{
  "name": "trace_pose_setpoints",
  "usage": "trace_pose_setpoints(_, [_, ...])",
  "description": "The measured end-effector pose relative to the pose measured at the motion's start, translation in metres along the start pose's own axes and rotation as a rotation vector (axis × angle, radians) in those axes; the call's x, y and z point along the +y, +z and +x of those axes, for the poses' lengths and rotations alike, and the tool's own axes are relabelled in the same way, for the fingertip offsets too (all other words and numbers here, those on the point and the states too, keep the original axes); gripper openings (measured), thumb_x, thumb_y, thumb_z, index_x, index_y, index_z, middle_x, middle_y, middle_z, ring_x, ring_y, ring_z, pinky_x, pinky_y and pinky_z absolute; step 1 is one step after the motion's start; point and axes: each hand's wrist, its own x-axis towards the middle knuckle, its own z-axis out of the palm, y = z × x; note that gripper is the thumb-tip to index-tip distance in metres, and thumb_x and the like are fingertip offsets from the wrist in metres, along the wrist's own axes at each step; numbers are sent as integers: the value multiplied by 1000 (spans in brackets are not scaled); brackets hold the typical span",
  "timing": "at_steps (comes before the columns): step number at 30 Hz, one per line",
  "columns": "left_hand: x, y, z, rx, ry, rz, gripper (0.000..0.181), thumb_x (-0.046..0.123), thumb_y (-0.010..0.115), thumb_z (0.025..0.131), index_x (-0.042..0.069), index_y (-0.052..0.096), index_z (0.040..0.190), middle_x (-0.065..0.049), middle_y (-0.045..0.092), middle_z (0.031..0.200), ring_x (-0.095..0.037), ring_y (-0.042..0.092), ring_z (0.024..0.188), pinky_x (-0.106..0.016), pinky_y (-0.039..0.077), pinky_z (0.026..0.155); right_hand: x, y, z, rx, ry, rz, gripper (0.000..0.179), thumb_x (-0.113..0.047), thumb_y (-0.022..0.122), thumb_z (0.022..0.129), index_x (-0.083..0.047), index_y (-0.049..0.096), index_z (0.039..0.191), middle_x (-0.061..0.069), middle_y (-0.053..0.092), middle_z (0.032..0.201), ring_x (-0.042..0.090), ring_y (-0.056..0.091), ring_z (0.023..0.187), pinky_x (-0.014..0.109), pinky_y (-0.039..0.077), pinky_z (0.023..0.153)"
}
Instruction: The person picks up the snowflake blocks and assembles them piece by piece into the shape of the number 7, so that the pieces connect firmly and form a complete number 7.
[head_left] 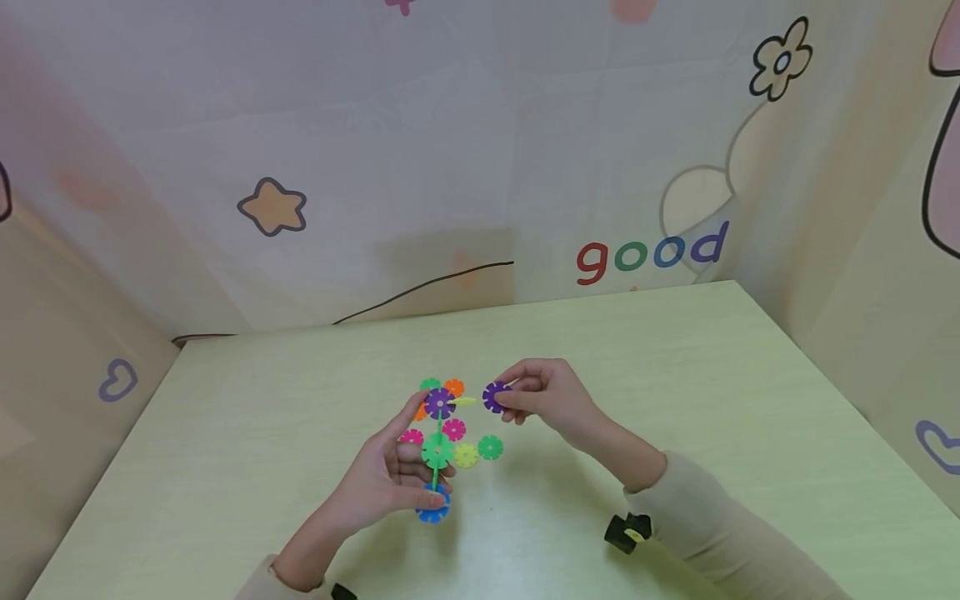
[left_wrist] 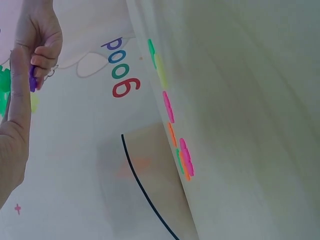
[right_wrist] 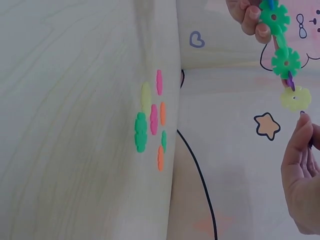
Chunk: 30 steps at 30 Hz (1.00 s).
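Observation:
My left hand (head_left: 378, 477) grips a chain of notched plastic discs that is held above the table. The thumb lies on the blue disc (head_left: 432, 514) at the near end, and the index fingertip is at the purple disc (head_left: 440, 403) near the far end. Between them sit a green disc (head_left: 437, 451) and green discs seen edge-on. A yellow disc (right_wrist: 296, 98) sticks out from the purple one, pointing right. Just right of it, my right hand (head_left: 553, 402) pinches a second purple disc (head_left: 496, 397) between thumb and fingers, apart from the chain.
Several loose discs lie on the table (head_left: 247, 433) behind the chain: pink (head_left: 453, 429), orange (head_left: 453, 388), yellow (head_left: 466, 456) and green (head_left: 491, 447). A printed cloth (head_left: 450, 167) hangs along the table's back edge. A black wrist device (head_left: 628, 532) is at the right sleeve.

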Motion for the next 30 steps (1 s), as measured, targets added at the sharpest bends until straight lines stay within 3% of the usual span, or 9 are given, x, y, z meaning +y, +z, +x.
trace_pose_setpoints(9, [-3,3,2,26,-18,14,104,-7,72,71,23,8,147,-28,63,95,-28,65,81,-35,52,76,3,10,-1,28,-11,84,21,-1,63,84,12,58,100,12,67,81,15,64,63,25,53,61])
trace_pose_setpoints(16, [-4,6,4,-2,56,-22,104,-9,71,71,21,7,147,-13,67,92,-26,66,80,-38,53,74,4,21,-3,95,-4,156,19,0,61,85,13,57,98,13,67,82,14,64,63,24,53,62])
trace_pose_setpoints(23, [-5,5,4,-13,108,-19,106,-10,70,71,18,2,147,-18,66,92,-26,66,78,-40,53,72,3,28,-4,135,-4,155,19,-1,61,85,12,58,99,16,67,84,14,64,63,25,54,64])
trace_pose_setpoints(30, [-2,6,3,24,61,-6,106,-9,71,71,20,4,147,-25,64,94,-27,66,79,-38,52,74,2,28,-6,120,-34,145,20,-1,60,86,12,57,102,13,67,81,13,63,64,25,54,63])
